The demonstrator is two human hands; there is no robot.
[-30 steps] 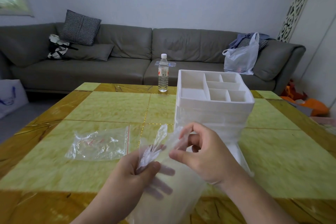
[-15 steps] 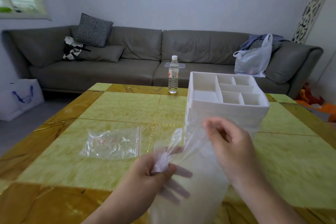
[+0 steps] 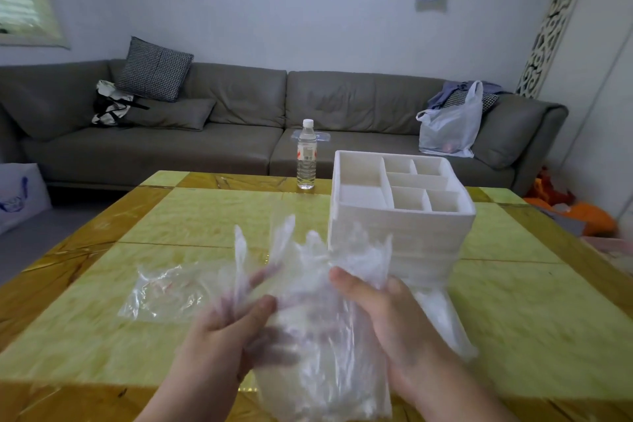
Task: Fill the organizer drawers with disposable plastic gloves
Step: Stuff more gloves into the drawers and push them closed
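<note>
while both hands grip gloves (image 3: 318,301), organizer (image 3: 400,216) compartments gape.

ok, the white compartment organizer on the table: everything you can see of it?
The white plastic-looking organizer box stands upright on the yellow-green tiled table, right of centre and right of the clear water bottle. Its open top is split into several compartments, all looking empty. The front is blurred and partly hidden behind the clear plastic gloves; no drawer can be made out.
</note>
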